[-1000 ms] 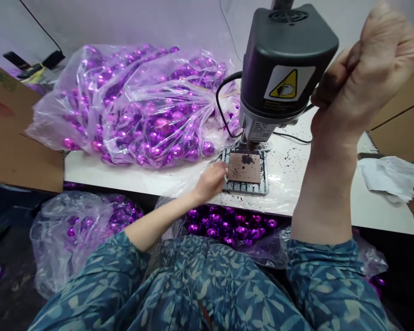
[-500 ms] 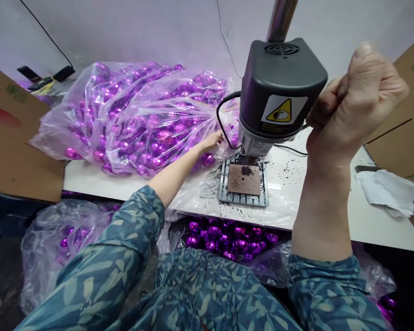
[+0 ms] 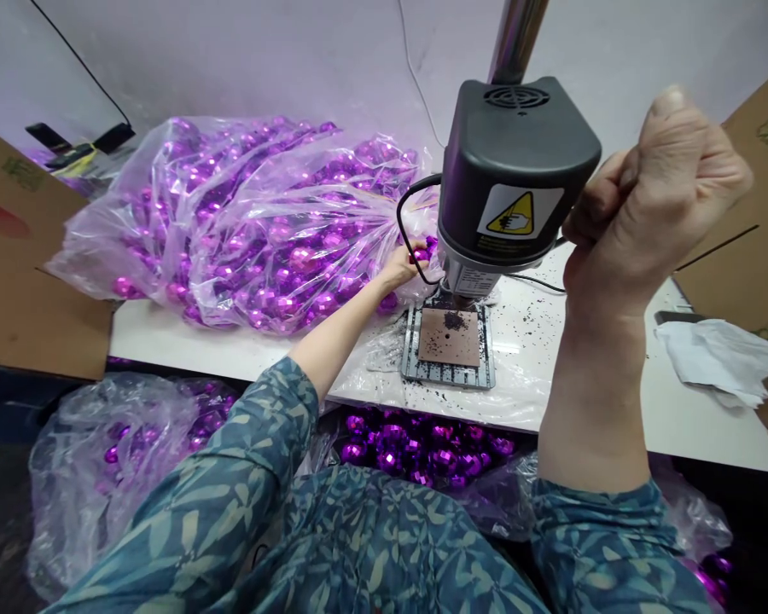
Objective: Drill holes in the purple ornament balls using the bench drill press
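Note:
My left hand (image 3: 402, 266) reaches to the gathered mouth of a big clear plastic bag (image 3: 230, 213) full of shiny purple mirror balls. Its fingers close around a purple mirror ball (image 3: 430, 247), partly hidden by the black cable. My right hand (image 3: 662, 192) is a fist at the right side of a drill press (image 3: 518, 170), closed on its handle, which is mostly hidden. Below the drill head, a brown board (image 3: 451, 348) with a small dark hole lies on the slotted metal base (image 3: 448, 375). Dark shavings lie on the board.
Cardboard boxes (image 3: 32, 281) flank the white table (image 3: 166, 337). At the right lies white paper or cloth (image 3: 720, 354). Below the table's front edge are more purple balls (image 3: 422, 448) in plastic and a crumpled clear bag (image 3: 90, 460). Shavings dot the tabletop.
My left hand has moved from beside the drill base, up and away to the bag's mouth, and closed on a ball. My right fist stays at the drill press; the view has shifted.

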`<act>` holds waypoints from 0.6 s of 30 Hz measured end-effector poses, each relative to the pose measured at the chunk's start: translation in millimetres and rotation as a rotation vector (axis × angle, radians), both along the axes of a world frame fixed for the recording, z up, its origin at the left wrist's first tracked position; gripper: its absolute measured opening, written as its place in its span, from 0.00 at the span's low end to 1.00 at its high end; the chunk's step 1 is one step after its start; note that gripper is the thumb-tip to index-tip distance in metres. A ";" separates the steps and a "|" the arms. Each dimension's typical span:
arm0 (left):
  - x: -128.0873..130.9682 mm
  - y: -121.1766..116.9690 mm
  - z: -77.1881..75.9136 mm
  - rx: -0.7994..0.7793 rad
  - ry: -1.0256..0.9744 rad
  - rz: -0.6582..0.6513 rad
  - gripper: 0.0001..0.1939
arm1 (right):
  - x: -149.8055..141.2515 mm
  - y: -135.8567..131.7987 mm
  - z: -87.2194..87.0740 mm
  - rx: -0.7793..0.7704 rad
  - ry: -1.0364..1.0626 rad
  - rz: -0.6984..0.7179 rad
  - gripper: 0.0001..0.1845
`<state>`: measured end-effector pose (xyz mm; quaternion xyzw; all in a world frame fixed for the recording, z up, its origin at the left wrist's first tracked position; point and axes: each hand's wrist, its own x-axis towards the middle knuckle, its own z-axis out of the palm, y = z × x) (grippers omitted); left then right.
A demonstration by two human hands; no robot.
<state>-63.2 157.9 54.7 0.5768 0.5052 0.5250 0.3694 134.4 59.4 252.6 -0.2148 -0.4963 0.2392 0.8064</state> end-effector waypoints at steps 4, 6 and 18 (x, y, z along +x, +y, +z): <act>-26.8 -45.8 8.9 -0.104 -0.182 0.105 0.14 | 0.2 -0.7 0.1 -0.003 0.003 -0.001 0.30; -37.2 -76.0 12.1 -0.145 -0.352 0.081 0.15 | -0.2 -0.9 0.1 0.000 -0.001 0.000 0.28; 1.0 -158.0 -20.4 -0.205 -0.387 -0.132 0.31 | -3.9 -6.0 7.5 -0.069 0.042 0.041 0.27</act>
